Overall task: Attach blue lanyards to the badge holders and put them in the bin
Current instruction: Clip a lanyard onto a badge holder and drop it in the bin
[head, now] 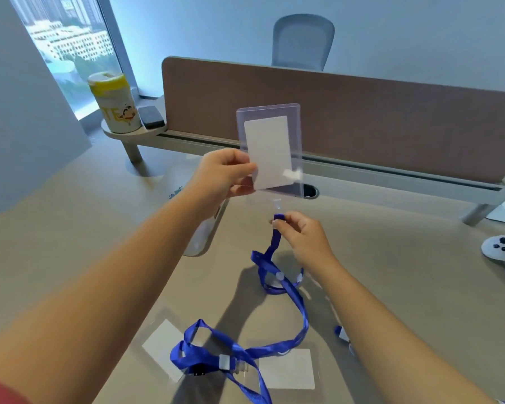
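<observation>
Head view, lower frame: two spare badge holders (286, 368) lie on the desk (391, 272) under a loose blue lanyard (274, 345). At centre the right hand (303, 240) pinches the lanyard clip (278, 221) just below the badge holder (270, 147), which the left hand (228, 173) pinches upright. With the strap trailing slack, its drag could probably tug the clip off line; no bin is in sight.

Three badge holders (270, 147), two blue lanyards (277, 275), one canister (114, 103), one chair (303, 42).

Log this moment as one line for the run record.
step: attaching lanyard | left hand: holds badge holder raised | right hand: pinches blue lanyard clip end below holder | desk: two more holders | bin: not seen
</observation>
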Action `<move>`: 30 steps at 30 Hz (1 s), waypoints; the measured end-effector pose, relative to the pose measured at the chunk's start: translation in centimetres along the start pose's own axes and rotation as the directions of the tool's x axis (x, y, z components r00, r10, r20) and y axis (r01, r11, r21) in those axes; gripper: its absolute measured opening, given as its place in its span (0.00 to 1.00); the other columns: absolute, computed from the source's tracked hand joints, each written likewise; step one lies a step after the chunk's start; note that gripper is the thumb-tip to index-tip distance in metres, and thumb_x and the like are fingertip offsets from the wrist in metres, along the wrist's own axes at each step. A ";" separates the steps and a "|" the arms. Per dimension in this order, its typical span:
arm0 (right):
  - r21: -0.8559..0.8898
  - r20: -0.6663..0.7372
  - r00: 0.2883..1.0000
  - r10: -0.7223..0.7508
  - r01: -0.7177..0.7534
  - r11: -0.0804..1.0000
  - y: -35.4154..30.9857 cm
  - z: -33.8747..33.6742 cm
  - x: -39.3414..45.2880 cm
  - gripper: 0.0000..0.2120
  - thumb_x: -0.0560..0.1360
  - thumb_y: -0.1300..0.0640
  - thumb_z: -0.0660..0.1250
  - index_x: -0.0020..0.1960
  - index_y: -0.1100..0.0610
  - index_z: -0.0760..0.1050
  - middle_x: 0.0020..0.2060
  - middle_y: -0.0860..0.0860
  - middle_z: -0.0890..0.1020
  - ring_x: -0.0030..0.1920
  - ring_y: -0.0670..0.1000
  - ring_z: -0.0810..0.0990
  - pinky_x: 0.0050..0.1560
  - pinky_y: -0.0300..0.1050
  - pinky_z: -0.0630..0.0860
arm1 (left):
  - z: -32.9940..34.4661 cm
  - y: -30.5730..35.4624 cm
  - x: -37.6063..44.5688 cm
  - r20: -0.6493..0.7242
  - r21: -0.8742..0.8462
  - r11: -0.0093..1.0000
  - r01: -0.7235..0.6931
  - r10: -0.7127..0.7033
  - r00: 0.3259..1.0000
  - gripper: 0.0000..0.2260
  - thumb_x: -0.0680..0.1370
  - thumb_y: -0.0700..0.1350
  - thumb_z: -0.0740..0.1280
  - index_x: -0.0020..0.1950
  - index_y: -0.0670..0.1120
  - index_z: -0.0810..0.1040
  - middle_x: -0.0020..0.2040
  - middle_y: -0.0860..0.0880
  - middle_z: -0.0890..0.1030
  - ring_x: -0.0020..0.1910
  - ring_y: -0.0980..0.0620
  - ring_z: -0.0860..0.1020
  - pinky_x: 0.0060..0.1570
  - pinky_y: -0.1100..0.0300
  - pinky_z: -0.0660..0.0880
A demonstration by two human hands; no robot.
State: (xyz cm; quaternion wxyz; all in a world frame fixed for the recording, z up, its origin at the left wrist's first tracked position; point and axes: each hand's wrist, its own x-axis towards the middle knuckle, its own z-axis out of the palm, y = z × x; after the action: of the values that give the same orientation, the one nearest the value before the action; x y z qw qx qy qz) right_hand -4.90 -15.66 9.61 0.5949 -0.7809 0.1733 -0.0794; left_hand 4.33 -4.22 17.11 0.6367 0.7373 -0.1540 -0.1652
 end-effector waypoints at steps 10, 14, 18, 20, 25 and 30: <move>0.100 0.012 1.000 0.019 -0.020 0.995 -1.7 0.2 -0.3 0.11 0.77 0.61 0.59 0.37 0.53 0.73 0.30 0.49 0.76 0.27 0.46 0.64 0.29 0.33 0.66 | -1.2 -6.2 0.0 -0.104 -0.344 0.885 0.314 -0.369 0.924 0.04 0.75 0.33 0.62 0.49 0.34 0.72 0.38 0.42 0.76 0.35 0.50 0.76 0.23 0.70 0.76; 0.084 0.004 1.000 0.019 -0.019 0.996 -1.9 0.5 -0.1 0.08 0.76 0.58 0.62 0.41 0.60 0.76 0.29 0.50 0.73 0.28 0.45 0.67 0.33 0.34 0.66 | -1.1 -8.3 0.0 -0.098 -0.111 0.867 0.486 -0.497 0.862 0.22 0.74 0.41 0.66 0.65 0.36 0.66 0.61 0.36 0.73 0.55 0.41 0.76 0.51 0.55 0.78; 0.067 -0.003 0.999 0.035 -0.035 0.997 -2.0 0.8 0.0 0.11 0.76 0.58 0.62 0.46 0.66 0.78 0.29 0.50 0.73 0.30 0.44 0.68 0.34 0.34 0.66 | -0.9 -7.1 -1.1 -0.199 0.084 0.973 0.213 -0.193 0.961 0.19 0.76 0.42 0.63 0.65 0.39 0.68 0.62 0.41 0.73 0.62 0.44 0.71 0.60 0.52 0.69; 0.055 0.025 0.998 0.057 -0.058 0.997 -2.0 1.1 0.0 0.10 0.76 0.59 0.62 0.39 0.60 0.77 0.29 0.50 0.74 0.29 0.45 0.68 0.32 0.33 0.68 | -0.6 -6.0 -2.1 -0.124 0.127 0.991 -0.038 0.054 0.991 0.14 0.76 0.41 0.62 0.61 0.40 0.72 0.55 0.44 0.77 0.55 0.47 0.75 0.51 0.61 0.72; 0.076 0.057 0.994 0.089 -0.093 0.993 -2.1 1.1 0.0 0.12 0.77 0.59 0.61 0.35 0.54 0.74 0.31 0.49 0.76 0.30 0.44 0.71 0.24 0.25 0.69 | 0.2 -6.1 -2.6 0.088 0.486 0.811 -0.325 0.324 0.942 0.11 0.73 0.40 0.67 0.54 0.40 0.78 0.48 0.45 0.81 0.47 0.51 0.77 0.48 0.64 0.74; 0.084 0.043 0.997 0.061 -0.065 0.994 -2.4 1.1 -0.2 0.10 0.76 0.60 0.62 0.37 0.55 0.76 0.31 0.49 0.77 0.27 0.39 0.75 0.34 0.32 0.66 | -0.3 -6.8 -2.4 0.164 0.653 0.550 -0.520 0.568 0.806 0.08 0.69 0.38 0.69 0.45 0.36 0.81 0.40 0.38 0.85 0.39 0.43 0.82 0.45 0.60 0.74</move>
State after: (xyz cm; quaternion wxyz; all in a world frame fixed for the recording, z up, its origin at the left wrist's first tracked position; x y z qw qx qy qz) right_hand -4.31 -14.06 11.59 0.6334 -0.7503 0.1822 -0.0520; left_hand 2.41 -1.99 10.56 0.3513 0.8354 -0.4016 0.1317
